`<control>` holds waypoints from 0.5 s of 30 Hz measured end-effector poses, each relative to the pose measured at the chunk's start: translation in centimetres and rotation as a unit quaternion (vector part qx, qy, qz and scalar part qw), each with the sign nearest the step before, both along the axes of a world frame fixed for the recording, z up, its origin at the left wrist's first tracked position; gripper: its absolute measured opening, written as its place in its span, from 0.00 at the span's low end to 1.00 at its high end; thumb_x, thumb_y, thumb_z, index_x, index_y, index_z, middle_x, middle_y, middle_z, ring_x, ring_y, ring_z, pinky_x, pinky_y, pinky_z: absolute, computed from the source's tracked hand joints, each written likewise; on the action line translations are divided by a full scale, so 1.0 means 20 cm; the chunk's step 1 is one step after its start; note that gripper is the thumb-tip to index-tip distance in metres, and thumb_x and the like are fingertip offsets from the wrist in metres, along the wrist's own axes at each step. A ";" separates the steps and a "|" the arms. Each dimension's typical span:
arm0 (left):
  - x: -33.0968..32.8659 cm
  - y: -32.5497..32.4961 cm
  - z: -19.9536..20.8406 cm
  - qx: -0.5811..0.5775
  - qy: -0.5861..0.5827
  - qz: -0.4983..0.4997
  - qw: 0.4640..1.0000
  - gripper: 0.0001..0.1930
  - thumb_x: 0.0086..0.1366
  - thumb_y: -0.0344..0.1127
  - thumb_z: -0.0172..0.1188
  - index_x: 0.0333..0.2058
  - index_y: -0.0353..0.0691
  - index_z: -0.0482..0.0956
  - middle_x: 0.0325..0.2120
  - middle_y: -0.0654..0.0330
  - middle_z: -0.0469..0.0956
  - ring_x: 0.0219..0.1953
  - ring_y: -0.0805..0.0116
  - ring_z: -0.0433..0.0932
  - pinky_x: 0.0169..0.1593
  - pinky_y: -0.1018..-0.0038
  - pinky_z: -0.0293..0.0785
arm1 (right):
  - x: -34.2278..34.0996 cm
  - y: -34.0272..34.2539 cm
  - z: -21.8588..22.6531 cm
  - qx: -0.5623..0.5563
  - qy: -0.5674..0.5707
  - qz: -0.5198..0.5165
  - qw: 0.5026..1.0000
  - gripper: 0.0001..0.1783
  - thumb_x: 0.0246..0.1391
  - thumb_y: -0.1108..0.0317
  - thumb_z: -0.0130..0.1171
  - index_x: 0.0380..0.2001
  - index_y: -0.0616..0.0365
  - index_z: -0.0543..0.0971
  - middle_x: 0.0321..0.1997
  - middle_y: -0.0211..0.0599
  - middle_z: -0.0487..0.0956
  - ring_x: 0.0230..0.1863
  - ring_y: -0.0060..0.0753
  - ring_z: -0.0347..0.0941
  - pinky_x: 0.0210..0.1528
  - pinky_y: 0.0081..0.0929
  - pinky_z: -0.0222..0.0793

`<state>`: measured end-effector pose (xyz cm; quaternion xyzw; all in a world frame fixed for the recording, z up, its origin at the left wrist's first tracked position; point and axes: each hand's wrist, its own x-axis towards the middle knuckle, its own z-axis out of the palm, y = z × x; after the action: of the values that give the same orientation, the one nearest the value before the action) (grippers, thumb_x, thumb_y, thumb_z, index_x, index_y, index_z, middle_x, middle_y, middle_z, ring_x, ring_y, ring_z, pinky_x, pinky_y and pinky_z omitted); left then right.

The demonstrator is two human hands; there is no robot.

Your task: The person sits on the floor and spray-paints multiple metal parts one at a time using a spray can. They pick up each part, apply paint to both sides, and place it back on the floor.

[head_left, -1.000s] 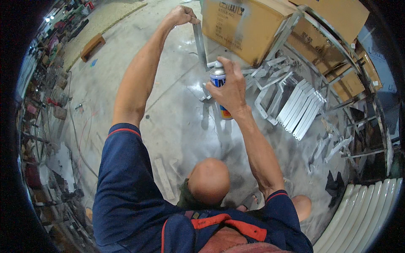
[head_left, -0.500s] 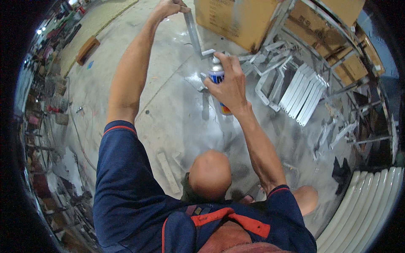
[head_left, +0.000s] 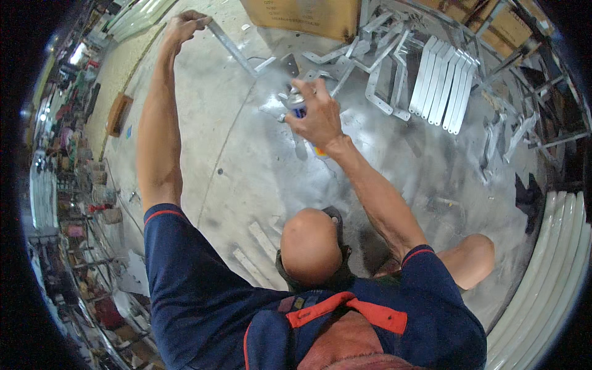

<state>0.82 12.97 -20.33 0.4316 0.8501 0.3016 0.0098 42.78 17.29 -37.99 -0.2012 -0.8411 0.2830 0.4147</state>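
Left hand point(head_left: 185, 24): closed round the top end of a metal strip point(head_left: 237, 52), upper left of the frame; the strip is now seen tilted further over than 1 s ago.
Right hand point(head_left: 319, 117): clamped on a spray can point(head_left: 298, 105), centre top, nozzle toward the strip's lower end.
Change: the can is kept at the strip's foot, so spraying appears under way.
Nearby: white slats point(head_left: 444, 83), upper right; cardboard box point(head_left: 302, 15), top.

The left hand point(head_left: 185, 24) is stretched far forward, holding the top of a metal strip point(head_left: 237, 52) that slants down to the floor point(head_left: 203, 154). The right hand point(head_left: 317, 117), nearer, holds a spray can point(head_left: 298, 105) just right of the strip's foot. Brackets point(head_left: 376, 80) lie beyond, slats point(head_left: 444, 83) to their right, a carton point(head_left: 302, 15) behind.
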 end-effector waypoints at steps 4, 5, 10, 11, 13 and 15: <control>-0.05 -0.04 0.00 0.013 -0.061 -0.004 0.998 0.15 0.65 0.50 0.74 0.43 0.47 0.90 0.37 0.64 0.88 0.43 0.71 0.84 0.46 0.70 0.78 | 0.01 0.11 0.05 -0.087 0.024 -0.105 0.990 0.39 0.44 0.63 0.74 0.62 0.46 0.73 0.52 0.49 0.77 0.49 0.57 0.81 0.51 0.51 0.80; -0.07 -0.04 -0.01 0.030 -0.093 -0.011 0.995 0.14 0.66 0.47 0.74 0.43 0.44 0.90 0.38 0.63 0.88 0.43 0.71 0.85 0.48 0.72 0.79 | 0.00 0.13 0.08 -0.100 0.039 -0.112 0.988 0.38 0.44 0.63 0.74 0.61 0.46 0.73 0.53 0.49 0.76 0.50 0.56 0.80 0.53 0.50 0.78; -0.17 -0.06 -0.03 0.057 -0.120 -0.034 0.991 0.13 0.68 0.42 0.74 0.42 0.38 0.89 0.38 0.60 0.88 0.42 0.71 0.86 0.49 0.74 0.81 | -0.03 0.21 0.09 -0.041 0.077 -0.021 0.996 0.38 0.43 0.63 0.73 0.61 0.46 0.73 0.52 0.53 0.75 0.46 0.65 0.81 0.48 0.57 0.80; -0.17 -0.06 -0.03 0.060 -0.126 -0.030 0.990 0.13 0.68 0.41 0.73 0.42 0.38 0.89 0.38 0.60 0.88 0.42 0.71 0.86 0.49 0.73 0.82 | -0.03 0.22 0.05 -0.045 0.050 -0.022 0.997 0.38 0.44 0.63 0.73 0.61 0.46 0.73 0.52 0.53 0.75 0.46 0.65 0.81 0.48 0.57 0.80; -0.19 -0.06 -0.04 0.063 -0.141 -0.021 0.988 0.11 0.69 0.39 0.73 0.41 0.36 0.89 0.38 0.59 0.88 0.41 0.70 0.86 0.49 0.74 0.83 | -0.01 0.23 -0.04 -0.037 0.036 -0.013 0.999 0.39 0.44 0.62 0.72 0.62 0.46 0.72 0.50 0.54 0.74 0.46 0.66 0.81 0.48 0.58 0.80; -0.20 -0.07 -0.05 0.081 -0.141 -0.012 0.987 0.11 0.69 0.38 0.72 0.42 0.36 0.89 0.38 0.58 0.88 0.41 0.70 0.86 0.50 0.74 0.83 | 0.04 0.22 -0.16 -0.081 -0.053 -0.007 0.995 0.39 0.43 0.62 0.71 0.62 0.46 0.73 0.49 0.54 0.75 0.46 0.66 0.81 0.48 0.58 0.81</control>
<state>-3.11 11.56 -21.23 0.3943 0.8078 0.4270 0.0986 43.54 21.61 -41.09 -0.2543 -0.8349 0.3361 0.3540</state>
